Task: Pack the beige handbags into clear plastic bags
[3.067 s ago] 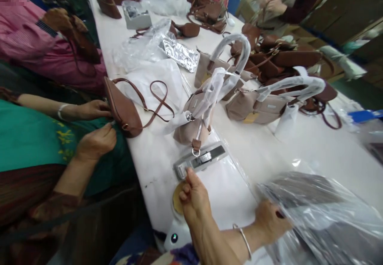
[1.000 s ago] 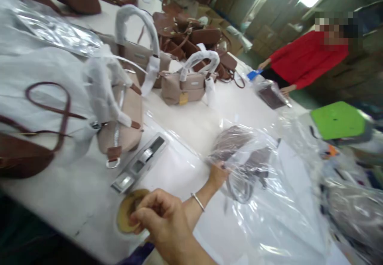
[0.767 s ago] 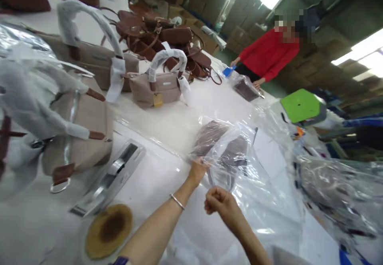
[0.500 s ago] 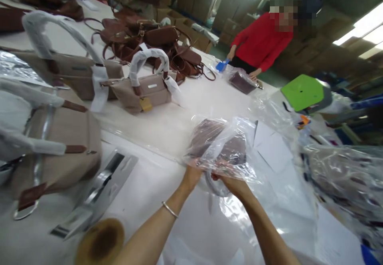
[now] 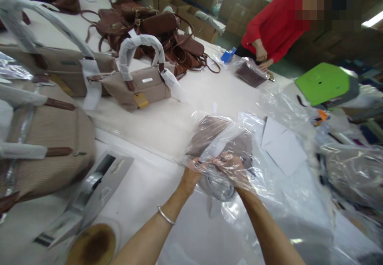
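Note:
A taupe handbag lies in a clear plastic bag, with a white strip across it. My left hand is closed on the plastic at the handbag's near left edge, a bangle on its wrist. Under the loose plastic, my right hand has its fingers bent and closed at the handbag's near edge; glare partly hides them. The handbag's wrapped handle curves toward me below both hands.
Taupe handbags with wrapped handles stand at left, near a metal tape dispenser and a tape roll. Brown leather bags are heaped behind. A person in red handles a dark bagged item. White paper lies right.
My right hand has moved further up under the plastic, which now covers its back. Across the table, the person's hands have come together over the dark item, away from the blue object.

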The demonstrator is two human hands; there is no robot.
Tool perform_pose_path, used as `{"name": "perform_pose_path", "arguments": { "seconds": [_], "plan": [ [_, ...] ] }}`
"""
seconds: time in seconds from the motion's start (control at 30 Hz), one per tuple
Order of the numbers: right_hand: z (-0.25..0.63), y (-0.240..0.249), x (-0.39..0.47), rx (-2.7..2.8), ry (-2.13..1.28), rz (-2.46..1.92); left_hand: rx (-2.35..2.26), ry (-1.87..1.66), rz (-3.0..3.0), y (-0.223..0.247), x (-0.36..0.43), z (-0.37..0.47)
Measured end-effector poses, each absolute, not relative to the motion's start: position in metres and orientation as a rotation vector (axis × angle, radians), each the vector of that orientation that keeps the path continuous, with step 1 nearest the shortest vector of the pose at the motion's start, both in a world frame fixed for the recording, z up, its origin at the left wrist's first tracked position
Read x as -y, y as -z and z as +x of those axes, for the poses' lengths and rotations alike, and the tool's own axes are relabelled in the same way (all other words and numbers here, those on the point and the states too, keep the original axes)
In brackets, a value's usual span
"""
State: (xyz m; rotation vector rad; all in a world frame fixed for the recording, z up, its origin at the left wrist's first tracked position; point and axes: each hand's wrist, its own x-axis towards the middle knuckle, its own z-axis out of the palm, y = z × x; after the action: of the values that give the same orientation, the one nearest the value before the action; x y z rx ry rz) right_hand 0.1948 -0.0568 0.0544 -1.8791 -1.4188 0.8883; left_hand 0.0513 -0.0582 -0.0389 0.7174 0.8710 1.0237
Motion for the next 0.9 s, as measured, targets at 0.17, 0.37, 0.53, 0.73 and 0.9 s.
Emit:
{"name": "perform_pose_path", "arguments": {
  "seconds": [0.17, 0.37, 0.53, 0.73, 0.9],
  "plan": [
    [0.194, -0.041, 0.064, 1.301, -0.973, -1.777, -0.626, -0.964, 0.553, 0.030, 0.055, 0.045],
    [0.189, -0.014, 0.070, 1.270, -1.156, -1.558, -0.533, -0.858, 0.449, 0.032, 0.054, 0.035],
    [0.183, -0.011, 0.077, 1.148, -1.224, -1.530, -0.601, -0.852, 0.546, 0.030, 0.046, 0.027],
    [0.214, -0.025, 0.120, 1.125, -0.356, -1.725, -1.097, -1.026, 0.924, 0.043, 0.042, 0.016],
    [0.255, -0.009, 0.121, 1.029, -0.258, -1.892, -1.379, -1.229, 1.469, 0.051, 0.060, 0.014]
  ]
}}
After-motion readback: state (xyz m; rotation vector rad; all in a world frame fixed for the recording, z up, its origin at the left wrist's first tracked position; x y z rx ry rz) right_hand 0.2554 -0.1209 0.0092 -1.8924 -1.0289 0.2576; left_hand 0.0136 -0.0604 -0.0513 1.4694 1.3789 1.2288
